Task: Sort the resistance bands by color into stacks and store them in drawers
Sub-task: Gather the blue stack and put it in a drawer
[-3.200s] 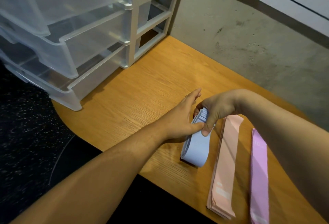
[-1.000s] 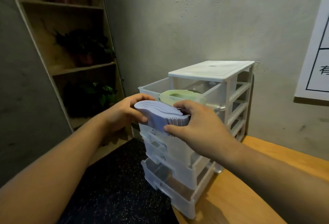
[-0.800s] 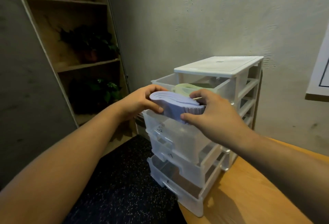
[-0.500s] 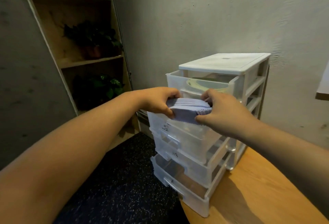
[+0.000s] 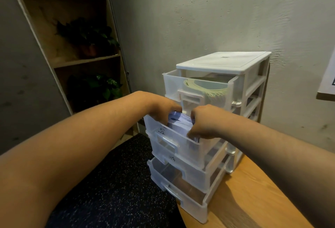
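In the head view, the left hand [image 5: 163,110] and right hand [image 5: 203,120] each gripped an end of the folded blue bands [image 5: 181,121]. Pinching them together likely helped the stack fit the open second drawer [image 5: 174,141], where it sat partly inside, below the green bands [image 5: 206,90].

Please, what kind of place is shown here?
Likely a corner of a home or small studio: a plastic drawer unit on a wooden table by a rough grey wall, and a wooden shelf with potted plants.
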